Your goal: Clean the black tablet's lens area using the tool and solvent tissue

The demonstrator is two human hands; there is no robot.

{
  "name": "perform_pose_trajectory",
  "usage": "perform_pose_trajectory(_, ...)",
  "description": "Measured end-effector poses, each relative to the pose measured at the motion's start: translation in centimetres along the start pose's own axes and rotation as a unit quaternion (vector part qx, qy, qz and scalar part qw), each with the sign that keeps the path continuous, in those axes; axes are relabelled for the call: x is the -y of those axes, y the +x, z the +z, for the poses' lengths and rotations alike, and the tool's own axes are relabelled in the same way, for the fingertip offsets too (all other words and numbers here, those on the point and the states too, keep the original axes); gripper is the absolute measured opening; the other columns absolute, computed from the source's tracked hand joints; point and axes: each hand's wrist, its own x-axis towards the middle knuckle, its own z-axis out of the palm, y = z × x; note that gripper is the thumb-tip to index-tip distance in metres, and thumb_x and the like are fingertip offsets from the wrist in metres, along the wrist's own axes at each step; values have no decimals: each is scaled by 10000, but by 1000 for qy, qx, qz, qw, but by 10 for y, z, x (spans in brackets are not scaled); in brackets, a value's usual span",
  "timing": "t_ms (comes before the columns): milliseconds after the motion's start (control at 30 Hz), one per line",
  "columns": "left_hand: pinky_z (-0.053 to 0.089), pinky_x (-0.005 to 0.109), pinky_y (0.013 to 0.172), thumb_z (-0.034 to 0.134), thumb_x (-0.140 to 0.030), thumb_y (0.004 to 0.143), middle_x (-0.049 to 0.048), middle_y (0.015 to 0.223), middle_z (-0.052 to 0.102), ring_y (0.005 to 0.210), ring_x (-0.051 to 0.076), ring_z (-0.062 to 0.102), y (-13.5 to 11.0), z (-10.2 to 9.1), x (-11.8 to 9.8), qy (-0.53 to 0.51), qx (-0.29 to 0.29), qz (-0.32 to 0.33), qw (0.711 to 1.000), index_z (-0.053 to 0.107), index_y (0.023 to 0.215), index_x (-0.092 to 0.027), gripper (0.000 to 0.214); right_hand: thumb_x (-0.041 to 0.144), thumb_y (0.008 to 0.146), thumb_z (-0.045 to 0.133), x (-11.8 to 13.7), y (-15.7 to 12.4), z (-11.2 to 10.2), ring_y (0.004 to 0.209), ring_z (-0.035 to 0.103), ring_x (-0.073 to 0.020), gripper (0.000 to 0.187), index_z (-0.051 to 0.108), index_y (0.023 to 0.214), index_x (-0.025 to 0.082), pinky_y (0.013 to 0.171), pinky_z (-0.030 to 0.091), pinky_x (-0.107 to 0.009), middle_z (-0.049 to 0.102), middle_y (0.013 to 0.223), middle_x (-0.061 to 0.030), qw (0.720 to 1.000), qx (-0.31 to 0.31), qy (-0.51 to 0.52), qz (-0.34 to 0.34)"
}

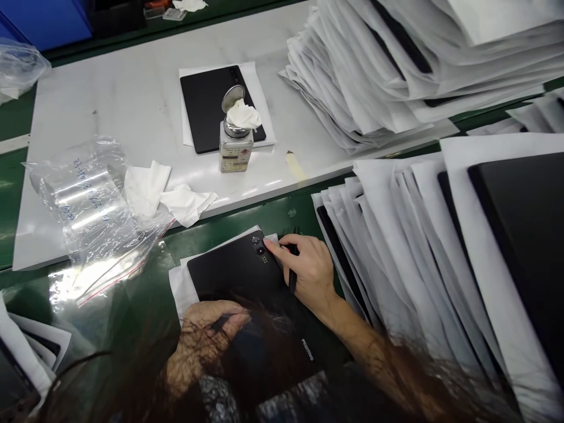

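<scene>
A black tablet (238, 276) lies back side up in front of me, with white wrapping paper (183, 289) under its left and top edges. My right hand (311, 270) is at its upper right; the index finger touches the tablet by the camera lenses (258, 245). A slim black pen-like tool (293, 276) is held in that hand's curled fingers. My left hand (205, 332) rests over the tablet's left side, thumb and index finger pinched together. Whatever it may hold is too dark to make out, and strands of hair partly cover the hand.
Stacks of paper-wrapped tablets (396, 235) stand close on the right, with another pile (352, 88) behind. On the grey board (145, 111) are a lidded dispenser bottle (237, 154) with a white wipe, a second tablet (205, 111), crumpled wipes (147, 185) and a clear zip bag (88, 200).
</scene>
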Motion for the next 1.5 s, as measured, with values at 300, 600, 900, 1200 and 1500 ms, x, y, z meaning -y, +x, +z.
perform_pose_trajectory(300, 586, 185, 460, 578, -370, 749, -55, 545, 753, 449, 162, 713, 3, 2, 5, -10, 7, -3, 1000, 716, 649, -301, 184, -61, 1094, 695, -9, 8, 9, 1008, 760, -257, 699, 994, 1508, 417, 860, 530, -413, 890, 1139, -79, 997, 74, 12, 11)
perform_pose_trajectory(600, 586, 180, 549, 634, -290, 727, -66, 636, 759, 558, 149, 726, -6, 6, 12, -48, 35, -52, 997, 707, 707, -302, 76, 260, 1309, 573, -13, 31, 8, 1059, 750, -309, 417, 988, 1315, 220, 928, 566, -449, 857, 1140, -137, 991, 68, 39, 113)
perform_pose_trajectory(900, 537, 326, 791, 637, -290, 722, 4, 811, 760, 846, 224, 685, 16, -14, 7, -40, 24, -8, 999, 713, 705, -273, 80, 315, 1203, 813, 11, 79, 18, 909, 716, -290, 363, 749, 849, 274, 883, 508, -449, 834, 941, -90, 981, 108, 87, 137)
perform_pose_trajectory(1200, 479, 381, 852, 705, -389, 644, 23, 966, 709, 938, 265, 643, 79, -53, 10, -151, 154, -76, 974, 687, 603, -227, 168, 408, 1229, 710, 29, 98, -21, 878, 813, -259, 312, 677, 935, 310, 841, 684, -406, 826, 925, -18, 933, 59, 332, 123)
perform_pose_trajectory(1500, 442, 236, 344, 580, -716, 518, -51, 483, 524, 387, 124, 552, 69, -57, 26, -218, 49, -2, 975, 426, 358, -222, 541, 203, 1172, 629, 69, 41, 8, 687, 882, -264, 308, 830, 1171, 437, 595, 771, -389, 899, 906, 34, 941, -45, 328, 67)
